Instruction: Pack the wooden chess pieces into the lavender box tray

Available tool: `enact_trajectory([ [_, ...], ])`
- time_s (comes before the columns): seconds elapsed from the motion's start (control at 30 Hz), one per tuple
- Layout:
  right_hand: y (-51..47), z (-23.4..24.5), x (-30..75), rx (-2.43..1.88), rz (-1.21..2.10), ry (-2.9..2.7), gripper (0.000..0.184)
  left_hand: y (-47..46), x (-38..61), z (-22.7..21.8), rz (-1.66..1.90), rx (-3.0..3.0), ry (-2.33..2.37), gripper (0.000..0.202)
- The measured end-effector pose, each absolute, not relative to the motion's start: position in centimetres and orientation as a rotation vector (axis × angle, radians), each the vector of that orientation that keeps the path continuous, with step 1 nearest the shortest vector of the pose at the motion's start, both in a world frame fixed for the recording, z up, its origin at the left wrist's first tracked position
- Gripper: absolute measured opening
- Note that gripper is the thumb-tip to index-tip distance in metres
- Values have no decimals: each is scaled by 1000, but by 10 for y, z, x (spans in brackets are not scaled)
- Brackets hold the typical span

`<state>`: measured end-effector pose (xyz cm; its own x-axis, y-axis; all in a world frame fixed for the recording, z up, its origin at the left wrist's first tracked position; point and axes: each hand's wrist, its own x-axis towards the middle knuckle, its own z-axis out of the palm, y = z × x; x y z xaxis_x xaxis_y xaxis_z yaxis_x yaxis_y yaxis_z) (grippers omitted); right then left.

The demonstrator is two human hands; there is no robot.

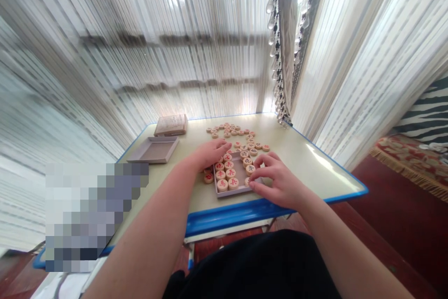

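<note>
A shallow grey tray near the table's front edge holds several round wooden chess pieces with red characters. My left hand lies over loose pieces at the tray's upper left corner, fingers together and curled down; what it holds, if anything, is hidden. My right hand rests at the tray's right side, its fingertips pinching a piece inside the tray. More loose pieces lie scattered farther back on the table.
The cream table has a blue rim. An empty grey tray lid and a wooden box sit at the back left. White curtains hang behind, with a beaded tie at the right. Red carpet lies to the right.
</note>
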<state>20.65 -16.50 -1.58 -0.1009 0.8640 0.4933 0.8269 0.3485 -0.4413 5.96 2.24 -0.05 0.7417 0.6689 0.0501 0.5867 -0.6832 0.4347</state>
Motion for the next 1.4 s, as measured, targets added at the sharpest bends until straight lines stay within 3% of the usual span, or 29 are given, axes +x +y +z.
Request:
enact_trajectory([
  [0.6,-168,-14,206,-1452,54,-1938,12,21,60,1,300,2531,979,63],
  [0.83,-167,-18,207,-1451,40,-1928,22,22,60,1,299,2542,973,62],
  [1.4,-168,-19,206,-1512,41,-1840,15,23,59,1,294,2554,977,61],
])
